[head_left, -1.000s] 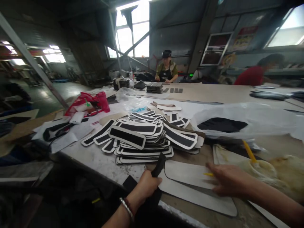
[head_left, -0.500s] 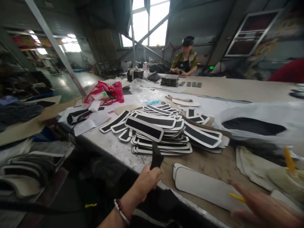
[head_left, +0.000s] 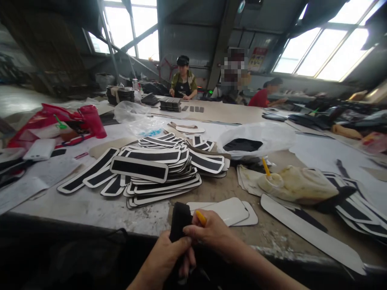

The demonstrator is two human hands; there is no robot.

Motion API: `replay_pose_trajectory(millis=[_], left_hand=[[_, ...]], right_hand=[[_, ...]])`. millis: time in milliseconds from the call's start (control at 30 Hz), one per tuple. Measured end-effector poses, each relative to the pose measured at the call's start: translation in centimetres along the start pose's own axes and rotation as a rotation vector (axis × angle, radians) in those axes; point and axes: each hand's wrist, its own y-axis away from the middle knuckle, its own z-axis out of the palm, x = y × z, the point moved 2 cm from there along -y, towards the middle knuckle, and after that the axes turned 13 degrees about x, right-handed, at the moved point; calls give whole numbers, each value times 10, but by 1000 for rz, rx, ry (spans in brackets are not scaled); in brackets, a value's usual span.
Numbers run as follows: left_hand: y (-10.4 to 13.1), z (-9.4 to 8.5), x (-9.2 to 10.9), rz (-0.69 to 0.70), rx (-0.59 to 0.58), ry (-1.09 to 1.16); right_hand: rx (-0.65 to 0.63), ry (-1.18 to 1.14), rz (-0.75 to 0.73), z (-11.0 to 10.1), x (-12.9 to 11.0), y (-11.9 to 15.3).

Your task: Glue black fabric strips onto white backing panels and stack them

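Note:
My left hand (head_left: pixel 169 255) is wrapped round a folded bundle of black strips (head_left: pixel 180 217), held upright at the table's front edge. My right hand (head_left: pixel 213 233) meets it from the right, thumb and fingers pinched at the bundle's side. A yellow stick-like tool (head_left: pixel 200 217) is also gripped in that hand; only one end shows. Behind my hands lie pale, round-ended panels (head_left: pixel 231 211). Beyond them rises a pile of white-edged pieces with black strips in their middles (head_left: pixel 139 168).
To the right, a small cup (head_left: pixel 274 180) with a yellow stick rests on a stained bag (head_left: pixel 305 183). A long pale panel (head_left: pixel 311 233) lies near the edge. A red bottle (head_left: pixel 93 121) lies left. Two people (head_left: pixel 183 82) sit across the table.
The view has swung right. My right hand has come left from over the pale panels to the black bundle, bringing the yellow tool with it. My left hand still holds the bundle.

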Motion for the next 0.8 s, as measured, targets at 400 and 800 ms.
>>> replay_pose_trajectory(millis=[400,800], left_hand=[[3,-7,-12,-67,36,-59],[14,53,-66,58,19,-160]], right_hand=[[305,-90,-16,-31,12,23],[606,-553,339,-35,50,54]])
